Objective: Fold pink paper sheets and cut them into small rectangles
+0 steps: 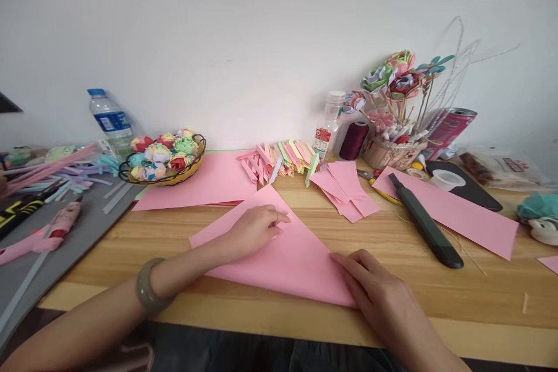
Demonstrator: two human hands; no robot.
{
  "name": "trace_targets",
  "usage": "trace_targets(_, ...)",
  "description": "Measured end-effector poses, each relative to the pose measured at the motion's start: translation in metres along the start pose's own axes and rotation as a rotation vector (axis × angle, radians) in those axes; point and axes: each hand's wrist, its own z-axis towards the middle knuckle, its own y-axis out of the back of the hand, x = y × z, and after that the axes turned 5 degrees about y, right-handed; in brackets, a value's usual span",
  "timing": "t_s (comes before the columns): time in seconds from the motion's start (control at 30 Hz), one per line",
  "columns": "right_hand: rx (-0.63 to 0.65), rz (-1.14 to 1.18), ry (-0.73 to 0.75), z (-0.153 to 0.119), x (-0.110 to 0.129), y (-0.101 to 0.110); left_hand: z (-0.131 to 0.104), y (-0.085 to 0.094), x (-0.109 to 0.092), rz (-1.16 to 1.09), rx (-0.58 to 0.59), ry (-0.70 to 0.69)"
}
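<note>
A sheet of pink paper [283,261], folded into a roughly triangular shape, lies on the wooden table in front of me. My left hand [255,229] rests on top of it, index finger pointing right and the other fingers loosely bent, pressing on the surface. At the sheet's right corner, my right hand [370,282] has thumb and fingers closed about the edge. Small pink paper pieces [346,189] lie just beyond the sheet. A dark utility knife [427,224] rests partly on a long pink paper strip [475,221] to the right.
At the back stand a basket of paper flowers [161,157], folded paper strips [283,160], an empty bottle [329,125], a thread spool [354,140] and a flower pot [392,151]. On the left, a pink glue gun [47,235] lies on a grey mat [93,215].
</note>
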Motion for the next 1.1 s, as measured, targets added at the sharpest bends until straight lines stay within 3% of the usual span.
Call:
trace_targets(0.13, 0.022, -0.070, -0.023, 0.004, -0.005, -0.002, 0.007, 0.001, 0.003, 0.043, -0.002, -0.029)
trace_targets(0.37, -0.016, -0.107, -0.044, 0.002, -0.008, -0.002, 0.017, -0.002, 0.014, -0.114, 0.065, -0.064)
trace_targets(1.1, 0.037, -0.168, -0.078, -0.001, -0.005, -0.006, 0.019, 0.002, 0.009, -0.058, 0.130, -0.052)
